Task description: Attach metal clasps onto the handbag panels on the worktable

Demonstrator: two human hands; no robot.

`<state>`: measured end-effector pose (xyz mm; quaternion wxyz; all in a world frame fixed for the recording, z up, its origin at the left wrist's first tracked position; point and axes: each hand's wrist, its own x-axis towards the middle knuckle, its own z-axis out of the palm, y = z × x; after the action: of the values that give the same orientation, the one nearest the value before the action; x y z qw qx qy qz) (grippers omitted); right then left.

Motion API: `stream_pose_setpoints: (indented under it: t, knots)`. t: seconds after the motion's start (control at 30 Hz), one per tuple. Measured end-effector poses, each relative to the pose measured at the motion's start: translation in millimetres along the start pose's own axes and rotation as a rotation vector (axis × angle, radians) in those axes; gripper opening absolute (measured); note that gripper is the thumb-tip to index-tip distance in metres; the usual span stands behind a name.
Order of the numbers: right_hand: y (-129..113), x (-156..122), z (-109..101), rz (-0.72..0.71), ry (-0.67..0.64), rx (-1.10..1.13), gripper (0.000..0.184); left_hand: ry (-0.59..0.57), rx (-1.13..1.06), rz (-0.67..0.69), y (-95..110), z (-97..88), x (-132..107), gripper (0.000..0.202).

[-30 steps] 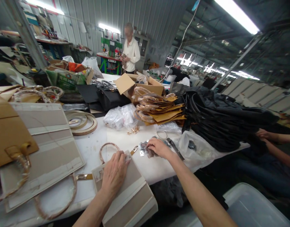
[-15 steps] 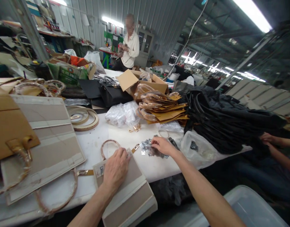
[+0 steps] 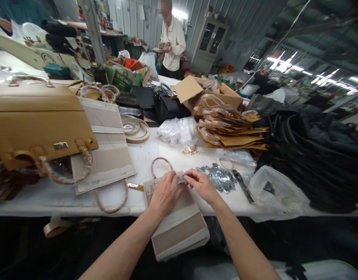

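Note:
A beige bag panel point(image 3: 179, 221) with a wrapped round handle point(image 3: 160, 163) lies over the white table's front edge. My left hand point(image 3: 165, 192) presses on the panel's top edge, fingers curled against it. My right hand point(image 3: 199, 183) meets it there, pinching a small silver metal piece point(image 3: 181, 179) at the panel's top. A heap of silver metal parts point(image 3: 219, 177) lies just right of my right hand.
A tan handbag point(image 3: 35, 116) and flat beige panels point(image 3: 105, 147) lie at left. Tape rolls point(image 3: 136, 130), plastic bags point(image 3: 177, 130), stacked tan pieces point(image 3: 231, 130), a cardboard box point(image 3: 202, 95) and black bags point(image 3: 313, 147) fill the table. A person in white point(image 3: 171, 39) stands behind.
My right hand left the heap of metal parts and came left to the panel's top with a small piece. The view swung left and down.

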<state>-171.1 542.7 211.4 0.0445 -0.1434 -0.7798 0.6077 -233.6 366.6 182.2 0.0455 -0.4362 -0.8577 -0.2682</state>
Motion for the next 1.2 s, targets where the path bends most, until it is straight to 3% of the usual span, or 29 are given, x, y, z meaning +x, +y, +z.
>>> stream_pose_setpoints:
  t: [0.2,0.67,0.9,1.2]
  knots:
    - [25.3,6.7,4.8,0.088,0.066,0.118,0.040,-0.023,0.040,0.027,-0.1,1.3,-1.2,0.040]
    - [22.8,7.7,8.9,0.114,0.075,0.185,0.031,-0.027,0.057,0.046,0.5,-0.9,-1.9,0.032]
    - [25.8,12.1,7.5,0.026,0.028,0.015,0.026,-0.013,0.066,0.048,0.1,2.5,-2.2,0.029]
    - [31.0,10.2,18.7,-0.027,0.154,-0.053,0.033,-0.021,0.040,0.028,0.2,3.2,-2.7,0.035]
